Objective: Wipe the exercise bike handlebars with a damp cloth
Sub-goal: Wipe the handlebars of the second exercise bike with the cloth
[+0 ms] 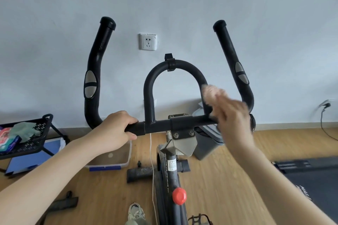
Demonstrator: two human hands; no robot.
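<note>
The black exercise bike handlebars [175, 65] fill the middle of the view, with two outer horns and a centre loop on a cross bar. My left hand [117, 128] grips the cross bar left of the loop. My right hand [232, 115], blurred by motion, holds a pinkish cloth [213, 95] bunched against the right leg of the centre loop, close to where it meets the cross bar. The cross bar's right end is hidden behind this hand.
A red knob [179, 195] sits on the bike frame below. A black mesh rack [36, 133] with packets and a green cloth stands at left, a clear plastic tub [117, 159] and a grey bin [206, 148] on the wooden floor. A wall socket [147, 41] is behind.
</note>
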